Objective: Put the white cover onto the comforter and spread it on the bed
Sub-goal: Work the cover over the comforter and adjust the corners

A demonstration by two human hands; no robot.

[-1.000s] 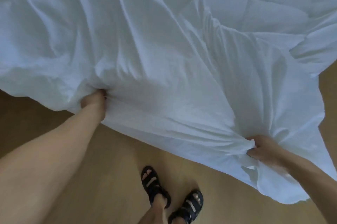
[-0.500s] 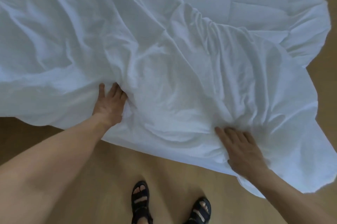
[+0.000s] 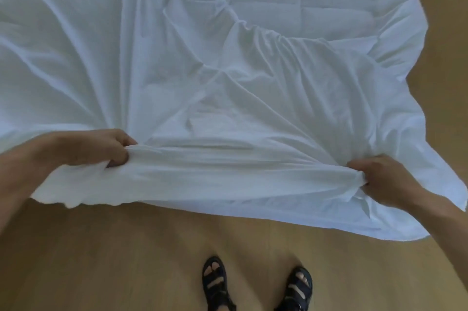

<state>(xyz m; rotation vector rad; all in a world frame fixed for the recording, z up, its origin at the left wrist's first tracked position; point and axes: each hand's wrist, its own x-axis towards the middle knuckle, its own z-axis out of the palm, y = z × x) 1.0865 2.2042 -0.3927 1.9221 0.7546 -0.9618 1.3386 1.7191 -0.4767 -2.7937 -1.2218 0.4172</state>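
Mid-way through dressing the comforter (image 3: pixel 298 7), by the look of it. Left hand (image 3: pixel 98 148) and right hand (image 3: pixel 379 179) each closed in a tight grip on a bunched fold of the white cover (image 3: pixel 202 98) along its near edge, the fabric drawn taut in a ridge between the two fists. Quilted comforter showing bare only at the far right, where the cover's gathered rim stops short of it; the rest seemingly already under the thin, wrinkled cloth. Whole bundle lying over the wooden floor (image 3: pixel 126 260), its near edge lifted just above the boards, with sandalled feet (image 3: pixel 255 285) just short of that edge. No bed recognisable in view.

Step in hand, as judged: tugging the cover along the comforter to seat the filling. Next move likely calls for a firm, even pull or shake from both fists, then a shift toward the far right corner to draw the gathered rim over the exposed quilting. Spreading on the bed not yet begun.
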